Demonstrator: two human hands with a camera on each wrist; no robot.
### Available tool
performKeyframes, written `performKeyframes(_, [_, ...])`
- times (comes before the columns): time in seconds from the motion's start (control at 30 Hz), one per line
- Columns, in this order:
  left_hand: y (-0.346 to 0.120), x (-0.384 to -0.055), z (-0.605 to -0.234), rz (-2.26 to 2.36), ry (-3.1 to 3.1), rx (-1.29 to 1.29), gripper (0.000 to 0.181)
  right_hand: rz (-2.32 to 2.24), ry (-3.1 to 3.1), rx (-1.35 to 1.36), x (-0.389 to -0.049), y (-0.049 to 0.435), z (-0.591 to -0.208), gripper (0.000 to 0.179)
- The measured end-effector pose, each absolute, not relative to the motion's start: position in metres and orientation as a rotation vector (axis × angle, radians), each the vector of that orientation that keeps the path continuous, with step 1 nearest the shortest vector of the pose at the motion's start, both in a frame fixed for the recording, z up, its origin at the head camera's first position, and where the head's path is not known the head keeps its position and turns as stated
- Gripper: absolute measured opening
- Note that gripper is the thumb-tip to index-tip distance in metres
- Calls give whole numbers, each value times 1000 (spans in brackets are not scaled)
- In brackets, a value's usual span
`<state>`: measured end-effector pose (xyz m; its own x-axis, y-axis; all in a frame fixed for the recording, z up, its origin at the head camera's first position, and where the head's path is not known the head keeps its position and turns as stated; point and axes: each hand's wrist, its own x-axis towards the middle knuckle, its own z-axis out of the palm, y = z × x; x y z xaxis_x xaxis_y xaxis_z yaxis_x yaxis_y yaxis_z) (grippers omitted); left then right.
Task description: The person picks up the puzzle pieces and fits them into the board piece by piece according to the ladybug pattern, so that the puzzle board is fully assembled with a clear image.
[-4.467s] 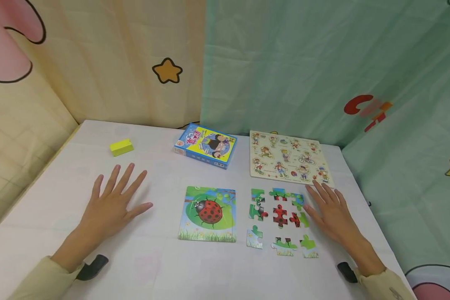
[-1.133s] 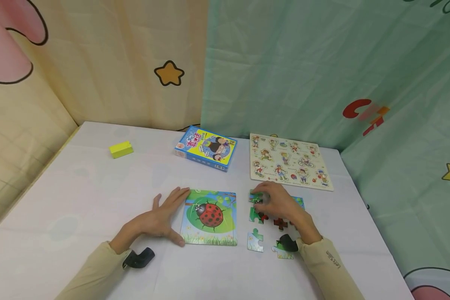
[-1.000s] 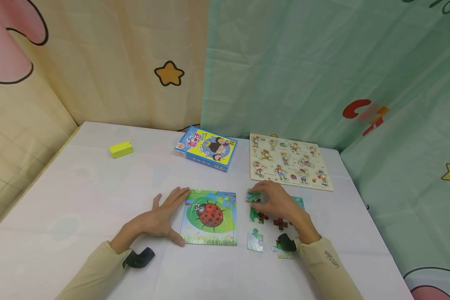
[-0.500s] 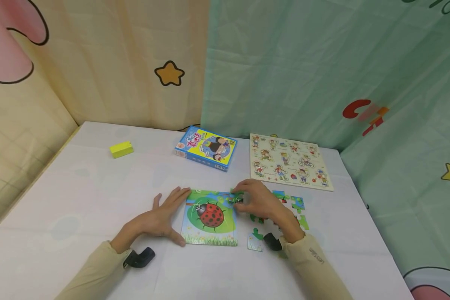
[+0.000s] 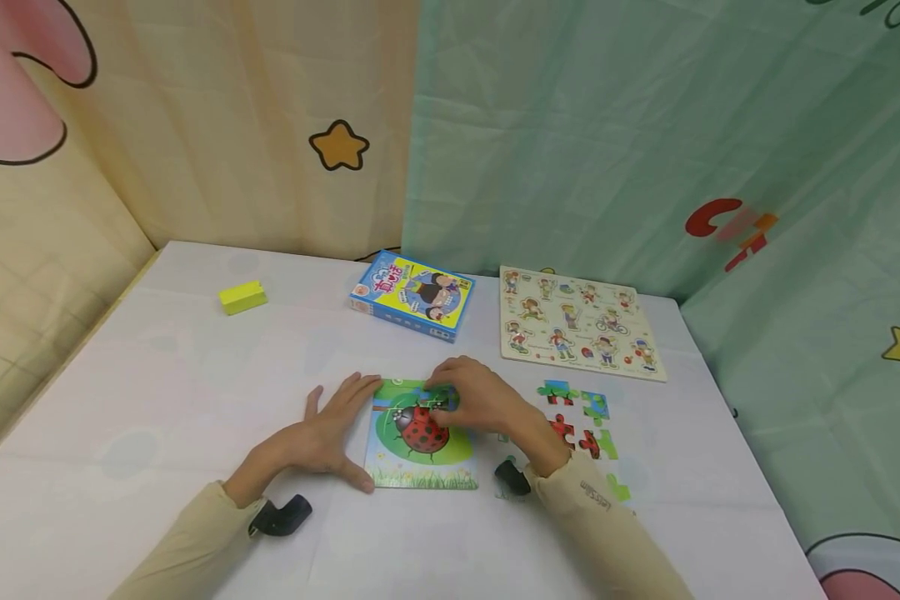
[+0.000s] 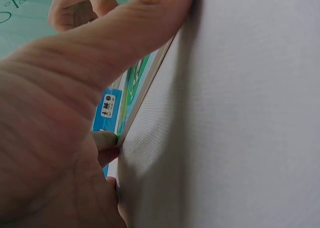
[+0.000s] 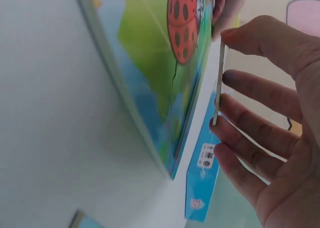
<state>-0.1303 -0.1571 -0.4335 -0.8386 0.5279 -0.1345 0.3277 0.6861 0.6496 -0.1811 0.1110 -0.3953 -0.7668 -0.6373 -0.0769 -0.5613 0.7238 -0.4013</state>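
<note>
A ladybug puzzle board [image 5: 386, 475] lies flat at the middle of the table in the head view. At its left edge rests my left hand [image 5: 318, 437], fingertips by the far corner and thumb spread to the near corner. My right hand [image 5: 483, 400] pinches a jigsaw piece [image 5: 446, 397] between thumb and fingertips over the upper part of the board. Seen edge-on in the right wrist view, the thin jigsaw piece [image 7: 219, 83] is held above the board, apart from it. In the left wrist view, the left thumb [image 6: 125, 30] lies along the board's side.
Several loose jigsaw pieces [image 5: 558, 391] lie right of the board, some partly hidden by the right forearm and wrist camera [image 5: 512, 477]. Behind stand a blue and yellow box [image 5: 412, 296] and a wooden picture board [image 5: 581, 323]. A yellow-green block [image 5: 243, 297] sits at the back left.
From the loose pieces, my right hand has lifted one jigsaw piece and carried it left over the board. My left hand came from the table's left side to the board's edge, then stayed.
</note>
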Motion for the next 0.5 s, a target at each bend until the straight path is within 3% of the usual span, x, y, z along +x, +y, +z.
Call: performKeyframes(0.5, [-158,-132,-432,886,2578,694,135,-377,2679,-1045,-184,74,-393,37])
